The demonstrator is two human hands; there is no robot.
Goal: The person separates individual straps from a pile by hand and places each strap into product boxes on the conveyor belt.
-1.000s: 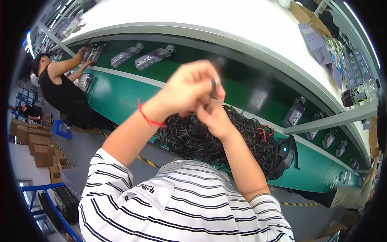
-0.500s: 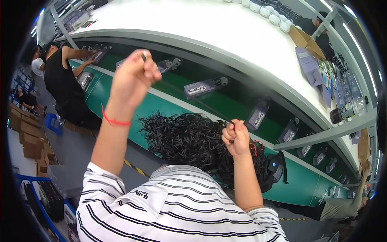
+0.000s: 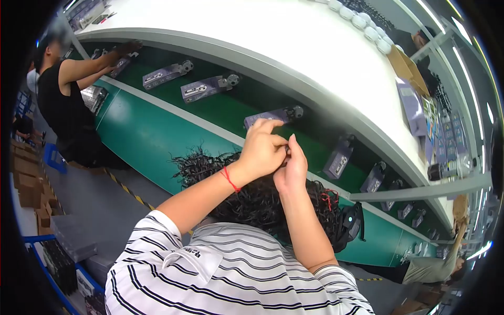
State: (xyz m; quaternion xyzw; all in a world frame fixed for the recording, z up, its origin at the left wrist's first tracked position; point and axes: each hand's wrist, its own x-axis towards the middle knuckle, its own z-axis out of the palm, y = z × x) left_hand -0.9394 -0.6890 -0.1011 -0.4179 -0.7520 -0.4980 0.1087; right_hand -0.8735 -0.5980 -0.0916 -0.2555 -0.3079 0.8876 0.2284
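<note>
My left hand (image 3: 262, 149), with a red string around its wrist, meets my right hand (image 3: 293, 168) above a tangled pile of thin black strips (image 3: 236, 197). Thumb and finger of the left hand pinch together, its other fingers raised. The right hand is closed, its thumb pointing up. Between their fingertips a small dark bit of a black strip (image 3: 287, 149) shows; my fingers hide the rest of it. Just behind my hands lies a purple printed box (image 3: 254, 118) with a round grey-and-black part at its end.
More purple boxes (image 3: 202, 90) lie along the dark green belt (image 3: 220, 113), below a white shelf (image 3: 252, 37). A black device with a blue light (image 3: 350, 223) sits right of the pile. A co-worker in black (image 3: 65, 105) reaches onto the belt at left.
My hands were far apart, a thin black strip stretched between them. Both have come together at the middle, the left moving right and down. The boxes on the belt have shifted.
</note>
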